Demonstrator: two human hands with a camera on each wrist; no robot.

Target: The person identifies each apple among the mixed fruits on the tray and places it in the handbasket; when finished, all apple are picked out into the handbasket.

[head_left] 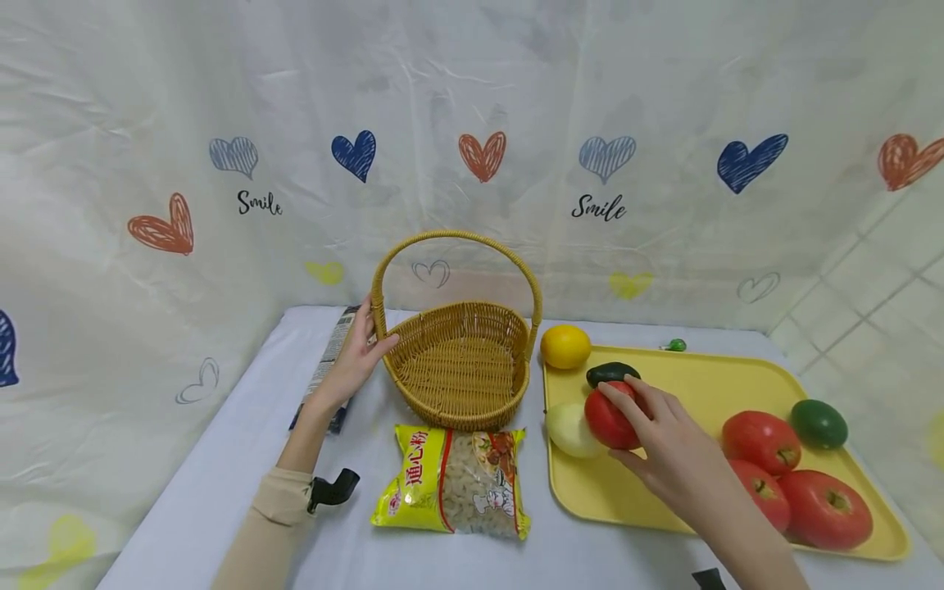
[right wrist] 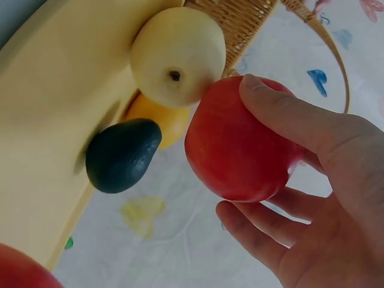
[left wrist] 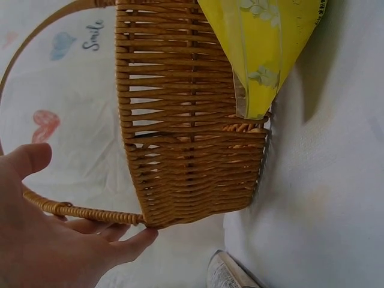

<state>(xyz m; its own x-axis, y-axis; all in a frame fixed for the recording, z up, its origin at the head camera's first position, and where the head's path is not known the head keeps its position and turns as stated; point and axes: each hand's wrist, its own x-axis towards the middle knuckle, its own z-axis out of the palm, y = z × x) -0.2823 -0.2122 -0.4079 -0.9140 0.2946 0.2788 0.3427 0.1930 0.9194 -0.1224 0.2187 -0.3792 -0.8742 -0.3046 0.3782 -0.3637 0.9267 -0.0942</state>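
In the head view my left hand (head_left: 356,356) is at the left side of a wicker basket (head_left: 460,414). The basket's handle (left wrist: 99,214) passes between its thumb and fingers, and the fingers are partly hidden behind it. My right hand (head_left: 674,447) holds a smooth, round red fruit (head_left: 614,416) over the left part of a yellow tray (head_left: 634,501). In the right wrist view the thumb lies on one side of the red fruit (right wrist: 240,144) and fingers on the other. Beside it are a pale yellow-green pear (right wrist: 177,57) and a dark green avocado (right wrist: 123,155).
A yellow bag of pasta (head_left: 453,483) lies before the basket. A lemon (head_left: 565,347) rests at the tray's back left corner. Several red apples (head_left: 829,508) and a green oval fruit (head_left: 819,424) occupy the tray's right side. A dark printed packet (head_left: 332,352) lies left of the basket.
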